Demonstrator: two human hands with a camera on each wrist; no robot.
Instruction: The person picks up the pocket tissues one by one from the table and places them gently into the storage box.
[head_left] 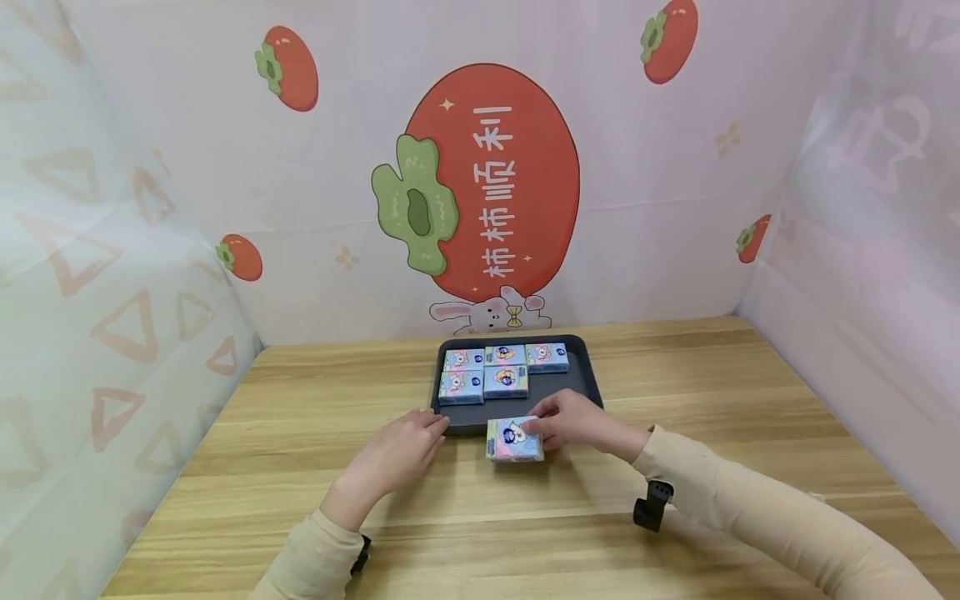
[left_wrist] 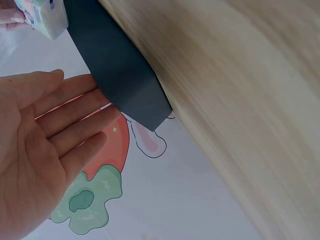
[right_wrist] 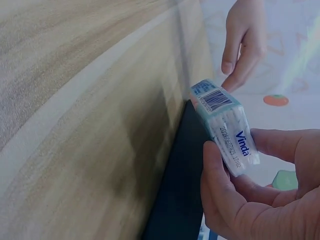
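My right hand pinches a small pack of tissues by its right end, just in front of the tray's near edge. The right wrist view shows the end of this tissue pack, with a barcode and "Vinda" print, between thumb and fingers. My left hand lies at the tray's near left corner, its fingertips at the rim; the left wrist view shows its fingers straight against the side. In the dark tray sit several tissue packs, in a back row of three and two in front at left.
The tray stands on a wooden table near the back wall. A printed cloth with persimmons and a rabbit hangs behind it, and more cloth encloses both sides. Black straps sit on the wrists.
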